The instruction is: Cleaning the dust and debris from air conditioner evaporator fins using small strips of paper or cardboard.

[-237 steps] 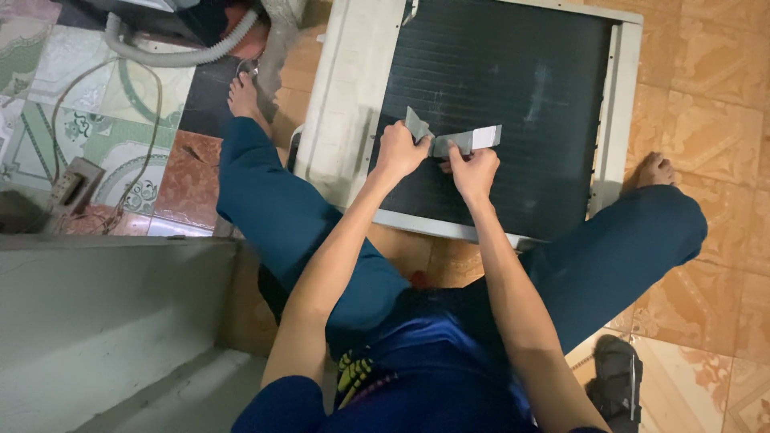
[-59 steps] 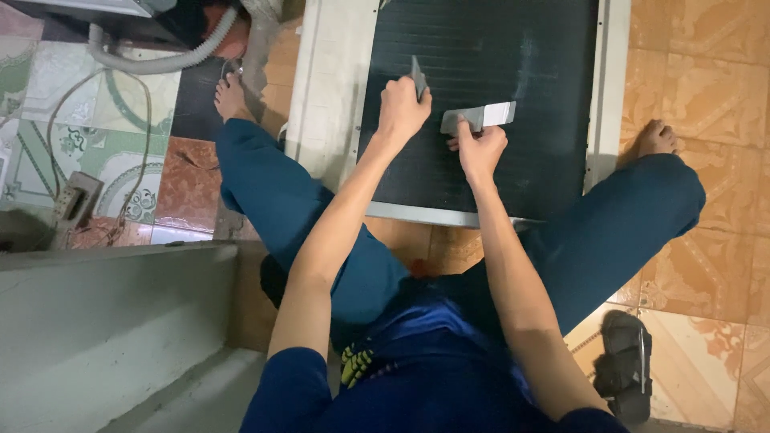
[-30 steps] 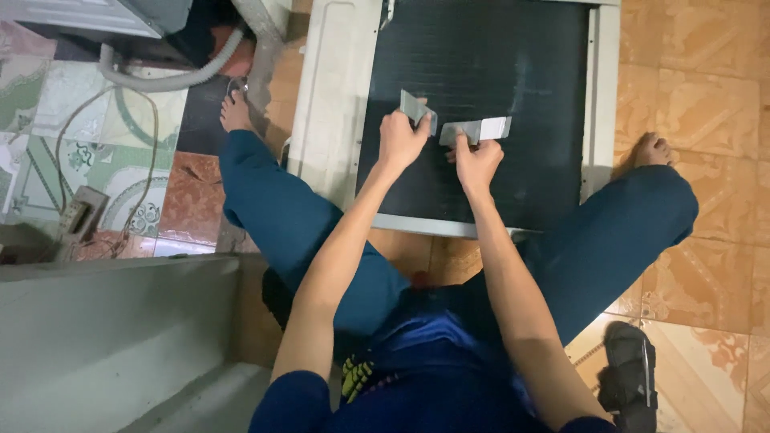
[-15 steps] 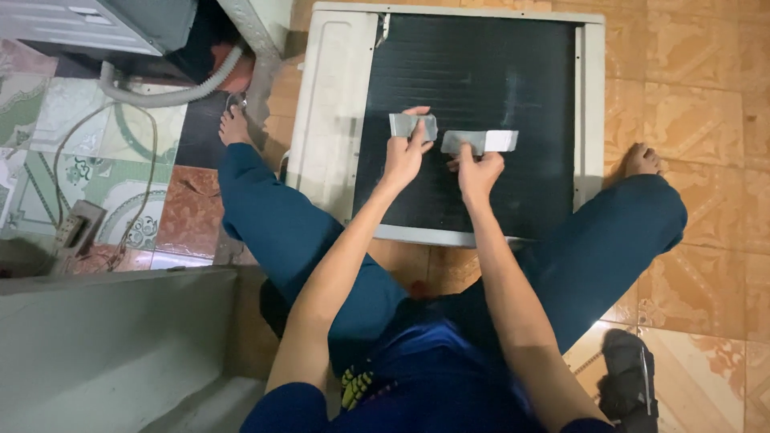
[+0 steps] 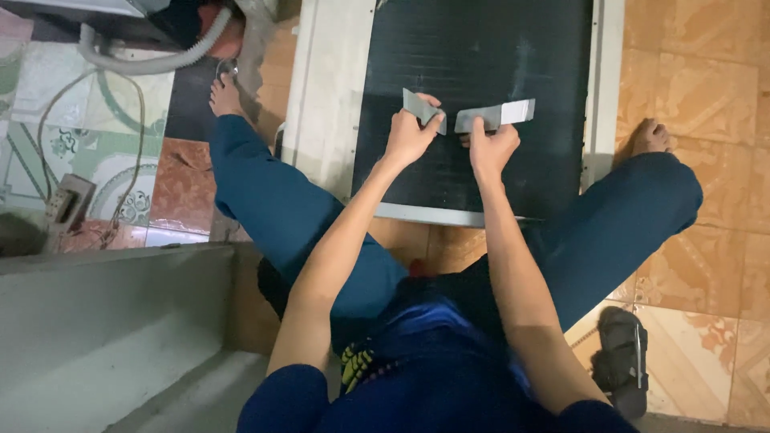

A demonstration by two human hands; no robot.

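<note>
1. Nearest to me is my own lap: dark blue shirt sleeves at the bottom edge, and my blue trouser legs [image 5: 305, 232] spread out to either side on the floor.
2. A dark sandal [image 5: 619, 361] lies on the orange floor tiles [image 5: 698, 265] just beside my right thigh.
3. On my left stands a grey metal casing [image 5: 104, 329], its bare inside facing up.
4. My forearms run forward between my knees to the black finned panel [image 5: 473, 160], which lies flat in its pale metal frame [image 5: 325, 104] between my legs.
5. My left hand [image 5: 409, 136] is curled closed, thumb and fingers pinching a small grey comb-like tool [image 5: 420, 107]. The piece tilts up and away from the knuckles and sits over the fins; I think its edge touches them, but the view is too coarse to be sure.
6. My right hand [image 5: 491, 146] is just beside the left, fingers pressed together on the near end of a longer grey flat strip [image 5: 496, 116]. The strip lies level across the fins and its paler end sticks out to the right of my hand.
7. The two grey pieces are close together, ends near each other, a little above the middle of the panel.
8. Farther off, my bare left foot [image 5: 224, 92] rests near the frame's left edge and my right foot [image 5: 650, 135] beside its right edge.
9. Beyond the left foot, a pale corrugated hose [image 5: 152, 62] curves over patterned tiles, and a thin cable runs to a small grey box [image 5: 68, 200].
</note>
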